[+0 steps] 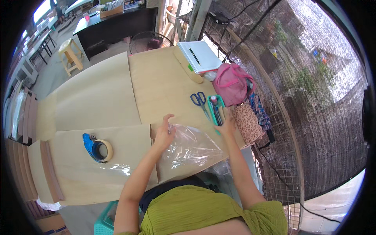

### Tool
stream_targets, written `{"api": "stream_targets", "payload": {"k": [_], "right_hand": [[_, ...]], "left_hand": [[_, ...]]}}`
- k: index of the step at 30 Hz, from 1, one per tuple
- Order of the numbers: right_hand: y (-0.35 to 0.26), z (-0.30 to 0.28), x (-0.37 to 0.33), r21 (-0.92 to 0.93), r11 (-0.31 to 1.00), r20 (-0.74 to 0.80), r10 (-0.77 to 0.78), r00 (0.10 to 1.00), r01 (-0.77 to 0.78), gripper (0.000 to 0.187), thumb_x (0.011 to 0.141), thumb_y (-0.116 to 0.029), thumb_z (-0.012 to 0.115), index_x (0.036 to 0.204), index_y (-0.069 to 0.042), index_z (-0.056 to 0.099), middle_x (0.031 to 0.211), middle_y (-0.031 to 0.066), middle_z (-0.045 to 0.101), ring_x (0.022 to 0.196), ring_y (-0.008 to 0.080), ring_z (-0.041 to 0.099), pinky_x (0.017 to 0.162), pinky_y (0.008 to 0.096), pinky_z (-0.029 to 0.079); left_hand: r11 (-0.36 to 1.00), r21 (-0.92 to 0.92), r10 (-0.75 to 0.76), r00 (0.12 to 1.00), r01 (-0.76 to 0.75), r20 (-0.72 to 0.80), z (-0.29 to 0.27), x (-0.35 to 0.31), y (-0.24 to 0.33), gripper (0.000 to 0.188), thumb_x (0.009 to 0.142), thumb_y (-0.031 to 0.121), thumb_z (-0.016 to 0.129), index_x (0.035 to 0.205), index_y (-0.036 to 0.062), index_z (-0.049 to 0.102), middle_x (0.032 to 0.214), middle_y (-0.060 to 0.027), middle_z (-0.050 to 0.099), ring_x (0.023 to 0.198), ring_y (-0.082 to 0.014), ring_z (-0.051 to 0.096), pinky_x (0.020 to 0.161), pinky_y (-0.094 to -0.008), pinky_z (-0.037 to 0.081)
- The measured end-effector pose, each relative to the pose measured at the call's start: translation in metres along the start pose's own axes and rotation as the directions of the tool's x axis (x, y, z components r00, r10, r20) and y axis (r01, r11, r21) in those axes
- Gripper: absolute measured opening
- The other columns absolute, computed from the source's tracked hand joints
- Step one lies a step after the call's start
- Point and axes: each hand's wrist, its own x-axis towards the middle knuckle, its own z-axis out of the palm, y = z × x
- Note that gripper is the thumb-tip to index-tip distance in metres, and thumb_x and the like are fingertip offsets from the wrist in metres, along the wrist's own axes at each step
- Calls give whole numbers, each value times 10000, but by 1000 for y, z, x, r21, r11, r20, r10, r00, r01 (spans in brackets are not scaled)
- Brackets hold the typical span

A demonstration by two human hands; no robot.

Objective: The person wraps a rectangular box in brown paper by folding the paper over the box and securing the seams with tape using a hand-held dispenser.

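My left hand (164,136) is at the left edge of a clear plastic sheet or bag (190,147), with its index finger stretched forward and the fingers apart. The plastic lies crinkled and shiny on the brown-paper-covered table, close to my body. My right hand (228,126) is at the near end of a green tray (220,101) that holds pens and other small things. Its thumb and fingers are spread about that end; nothing shows clearly gripped in them. Left of the tray lie dark-blue-handled scissors (200,101), blades toward me.
A blue tape dispenser (93,148) with a tape roll lies on brown sheets at left. Cardboard strips (44,172) are stacked on the left edge. A pink bag (231,84), patterned pouch (248,124) and white folder (199,56) line the right side, beside a wire mesh wall (274,164).
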Motion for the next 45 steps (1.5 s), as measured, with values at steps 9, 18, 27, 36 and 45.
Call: {"api": "stream_targets", "payload": {"k": [9,18,27,36,45], "right_hand": [[35,-126,-65,129,978,-35,-164,986,167,1203,529,-318,861,1547,-148,240,1327,307,489,1226,473,467,1029,507,406],[58,-102,-96,130,991,-2,13,1000,-13,1224,551,-262,857,1567,-170,181,1351,353,398,1248,511,423,1077,522,368],[82,2,-67,-81,995,-48,61,997,-65,1303,551,-444,876,1577,-190,113,1409,307,354,1301,490,366,1070,561,327],[77,8,-40,-84,996,-101,27,995,-36,1282,552,-419,888,1572,-199,143,1246,289,437,1144,477,438,1029,547,358],[79,-5,-39,17,999,-61,35,998,-34,1257,533,-342,887,1565,-159,192,1376,232,458,1184,434,438,1066,493,342]], "left_hand": [[945,-60,327,910,-322,254,119,33,-10,167,811,-24,602,944,45,675,961,-158,648,904,-353,645,783,-433,522],[941,223,230,964,-256,135,225,89,5,491,801,-5,613,1257,160,533,1217,-190,557,1082,-406,558,841,-514,485],[520,542,392,748,-661,536,157,194,-55,351,790,166,657,1141,149,675,1352,-64,515,1333,-331,403,1122,-643,239],[641,750,-59,963,-166,263,85,195,-59,312,806,324,677,962,54,671,1047,-172,666,978,-364,649,872,-458,525],[957,273,-141,983,104,119,201,90,14,366,866,287,662,946,-68,622,984,-305,638,904,-433,652,755,-480,535]]}}
